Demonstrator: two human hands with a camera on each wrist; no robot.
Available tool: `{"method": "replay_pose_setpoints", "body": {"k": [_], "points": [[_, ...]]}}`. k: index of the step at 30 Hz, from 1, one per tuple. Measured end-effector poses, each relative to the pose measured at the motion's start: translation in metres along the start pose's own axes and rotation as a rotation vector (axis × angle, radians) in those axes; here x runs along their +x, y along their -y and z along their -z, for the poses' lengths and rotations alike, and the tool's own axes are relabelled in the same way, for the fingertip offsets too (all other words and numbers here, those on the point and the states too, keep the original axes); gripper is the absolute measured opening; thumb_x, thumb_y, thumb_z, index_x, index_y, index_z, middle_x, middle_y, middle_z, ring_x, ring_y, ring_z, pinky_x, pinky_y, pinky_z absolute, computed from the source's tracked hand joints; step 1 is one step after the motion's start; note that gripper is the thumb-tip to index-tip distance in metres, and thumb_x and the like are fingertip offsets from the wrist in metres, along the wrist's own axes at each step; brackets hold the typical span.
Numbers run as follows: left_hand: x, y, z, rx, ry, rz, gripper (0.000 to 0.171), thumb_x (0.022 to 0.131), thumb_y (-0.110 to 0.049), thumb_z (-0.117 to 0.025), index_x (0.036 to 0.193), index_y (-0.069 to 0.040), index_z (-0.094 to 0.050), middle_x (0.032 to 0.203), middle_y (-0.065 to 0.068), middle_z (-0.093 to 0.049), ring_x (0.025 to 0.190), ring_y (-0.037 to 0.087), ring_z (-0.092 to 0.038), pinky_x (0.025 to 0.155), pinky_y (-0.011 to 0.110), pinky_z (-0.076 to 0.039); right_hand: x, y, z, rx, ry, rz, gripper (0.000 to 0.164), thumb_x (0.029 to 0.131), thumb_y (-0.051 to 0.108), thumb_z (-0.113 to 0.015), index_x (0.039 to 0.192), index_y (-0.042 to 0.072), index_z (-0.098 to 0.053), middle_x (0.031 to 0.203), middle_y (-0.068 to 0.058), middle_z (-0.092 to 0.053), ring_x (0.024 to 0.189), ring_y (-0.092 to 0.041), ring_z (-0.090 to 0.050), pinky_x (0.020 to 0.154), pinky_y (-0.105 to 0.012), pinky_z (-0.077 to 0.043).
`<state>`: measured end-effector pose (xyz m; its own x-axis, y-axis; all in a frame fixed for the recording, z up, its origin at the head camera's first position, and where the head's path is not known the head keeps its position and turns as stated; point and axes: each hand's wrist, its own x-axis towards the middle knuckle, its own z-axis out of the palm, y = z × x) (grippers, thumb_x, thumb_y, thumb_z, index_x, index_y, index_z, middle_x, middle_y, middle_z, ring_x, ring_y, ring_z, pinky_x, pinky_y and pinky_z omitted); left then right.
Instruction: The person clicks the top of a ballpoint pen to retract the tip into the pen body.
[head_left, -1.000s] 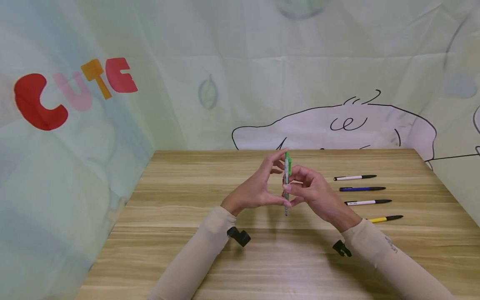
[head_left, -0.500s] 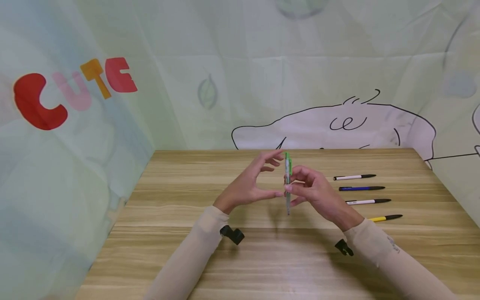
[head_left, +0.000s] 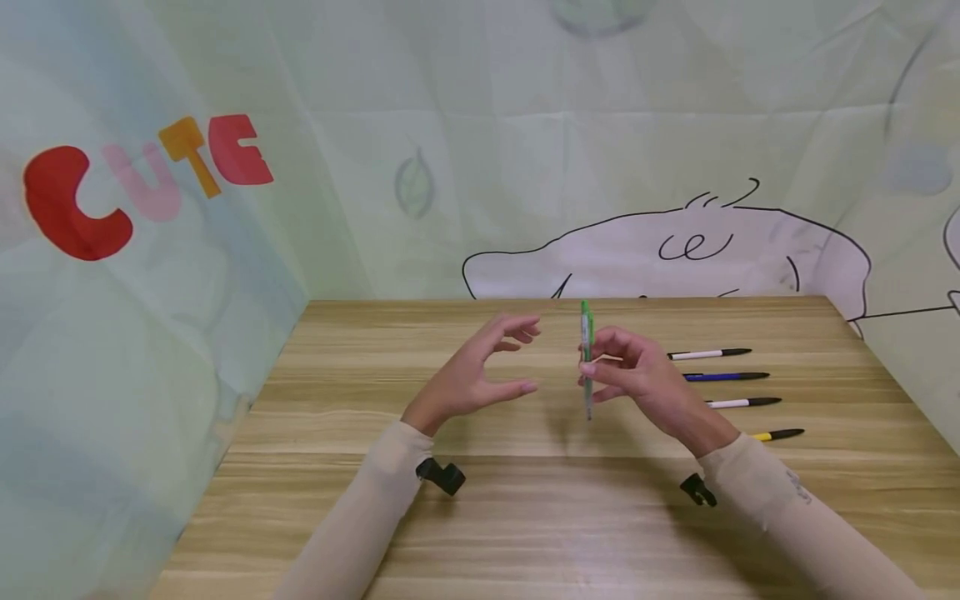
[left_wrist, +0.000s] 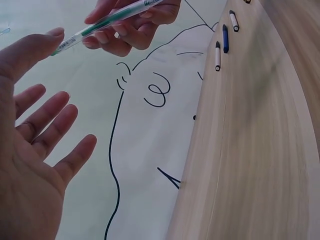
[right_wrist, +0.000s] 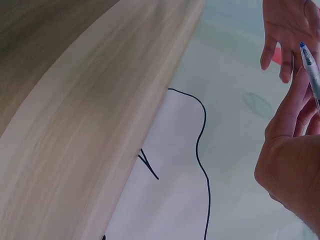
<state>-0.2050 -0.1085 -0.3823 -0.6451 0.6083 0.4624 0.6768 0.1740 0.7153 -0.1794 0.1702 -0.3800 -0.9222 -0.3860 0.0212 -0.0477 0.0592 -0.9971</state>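
Pale fabric backdrops, printed with the word CUTE and a cartoon outline, enclose a wood-grain worktop where a person in beige sleeves holds a green-clipped pen nearly upright, raised above the surface between both hands. The right-hand grip pinches the pen's clear barrel below the green clip, a hold apparently chosen to steady the shaft while leaving both ends exposed. Across a gap, the left-hand grip is spread, thumb well apart from gently curved fingers, holding nothing; its wide arch seems shaped to frame the pen's length rather than bear its weight, which the right side carries alone. Left-wrist footage shows the thumb overlapping one pen end, likely a trick of angle, since the head view shows them apart. To the right lie four more pens, none touching: a far white pen, a blue pen, a nearer white pen and a yellow pen, partly hidden behind the right hand and forearm. Their black ends all point right, and the regular spacing suggests deliberate arrangement, probably so that each stays separate and easy to lift.
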Motion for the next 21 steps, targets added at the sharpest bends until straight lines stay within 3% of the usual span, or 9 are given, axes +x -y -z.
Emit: {"method": "replay_pose_setpoints", "body": {"k": [5, 10, 17, 21], "points": [[-0.008, 0.003, 0.005, 0.005, 0.002, -0.004, 0.075, 0.086, -0.011, -0.082, 0.151, -0.018, -0.044, 0.138, 0.006, -0.056, 0.125, 0.023, -0.055, 0.107, 0.039, -0.049, 0.0, 0.001, 0.005, 0.0, -0.006, -0.012, 0.034, 0.095, 0.02, -0.073, 0.119, 0.002, -0.057, 0.11, -0.012, -0.064, 0.102, -0.034, -0.07, 0.079, -0.047, -0.063], [-0.016, 0.005, 0.008, 0.006, 0.0, -0.005, 0.063, 0.088, -0.014, -0.081, 0.144, -0.015, -0.052, 0.136, 0.0, -0.058, 0.123, 0.023, -0.057, 0.107, 0.038, -0.049, 0.001, 0.0, 0.013, -0.012, -0.013, -0.019, 0.028, 0.096, 0.021, -0.073, 0.116, 0.007, -0.059, 0.112, -0.012, -0.064, 0.099, -0.025, -0.071, 0.081, -0.045, -0.062], [-0.027, 0.008, 0.015, 0.017, -0.001, -0.011, 0.051, 0.089, -0.015, -0.08, 0.135, -0.012, -0.059, 0.131, 0.002, -0.06, 0.122, 0.023, -0.058, 0.105, 0.043, -0.051, 0.001, -0.002, 0.026, -0.049, -0.03, -0.007, 0.031, 0.095, 0.023, -0.074, 0.118, 0.005, -0.064, 0.123, -0.009, -0.065, 0.103, -0.022, -0.07, 0.084, -0.041, -0.062], [-0.033, 0.007, 0.019, 0.052, -0.002, -0.007, 0.051, 0.088, -0.016, -0.081, 0.134, -0.013, -0.059, 0.13, 0.002, -0.061, 0.121, 0.022, -0.059, 0.104, 0.042, -0.052, 0.001, -0.003, 0.035, -0.094, -0.03, -0.006, 0.031, 0.095, 0.025, -0.074, 0.12, 0.007, -0.067, 0.119, -0.008, -0.068, 0.103, -0.021, -0.07, 0.084, -0.039, -0.062]]}}
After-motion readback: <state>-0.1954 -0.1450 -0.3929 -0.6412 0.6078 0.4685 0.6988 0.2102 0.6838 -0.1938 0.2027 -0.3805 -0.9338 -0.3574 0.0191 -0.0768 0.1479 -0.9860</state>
